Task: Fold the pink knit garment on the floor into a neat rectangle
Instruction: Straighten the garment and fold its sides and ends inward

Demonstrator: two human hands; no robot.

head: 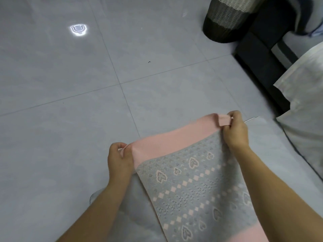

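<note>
The pink knit garment (192, 180) stretches from the lower right toward the middle of the view, with a plain pink band along its far edge and a grey panel patterned with pink diamonds and hearts. My left hand (119, 158) pinches the far left corner of the pink band. My right hand (235, 130) grips the far right corner, where the pink edge is bunched between thumb and fingers. The far edge is held taut between both hands, slightly above the grey tiled floor (87, 102). The garment's near end runs out of view at the bottom.
A woven basket (225, 20) stands at the back right beside dark furniture (258, 63). White fabric (304, 95) hangs at the right edge. A pale sheet (272, 137) lies on the floor under the garment's right side. A ceiling light reflects off the tiles at the upper left.
</note>
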